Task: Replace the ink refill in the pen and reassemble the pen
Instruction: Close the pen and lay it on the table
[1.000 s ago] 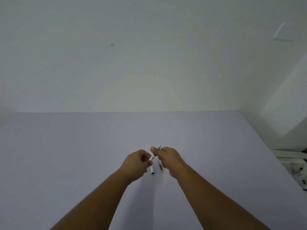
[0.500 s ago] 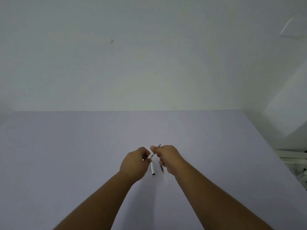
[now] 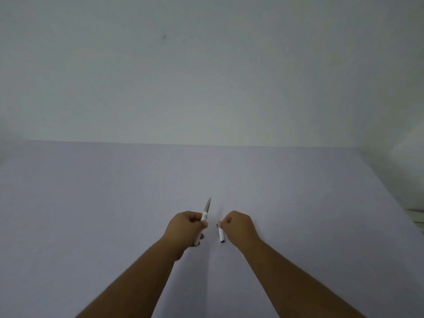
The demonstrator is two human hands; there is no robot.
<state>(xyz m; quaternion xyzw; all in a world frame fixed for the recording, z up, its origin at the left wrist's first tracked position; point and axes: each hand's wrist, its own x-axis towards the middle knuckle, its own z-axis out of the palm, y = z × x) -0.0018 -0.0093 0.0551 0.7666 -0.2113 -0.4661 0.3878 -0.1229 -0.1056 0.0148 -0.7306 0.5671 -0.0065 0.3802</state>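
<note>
My left hand (image 3: 187, 228) is shut on the white pen (image 3: 204, 216). Its grey tip points up and away from me, and its rear end sticks out below my fist. My right hand (image 3: 238, 228) is a short way to the right, with its fingertips pinched on the upper end of the white pen cap (image 3: 221, 235). The cap rests on the pale purple table (image 3: 91, 203) between my hands. The loose refill seen before is hidden, probably under my right hand.
The table runs back to a plain white wall (image 3: 206, 76). Its right edge (image 3: 390, 203) slants toward me, with some white items (image 3: 418, 216) beyond it.
My hands have come apart. The left hand has kept the pen and moved left; the right hand has let go of the pen and dropped to the cap on the table. The camera has tilted.
</note>
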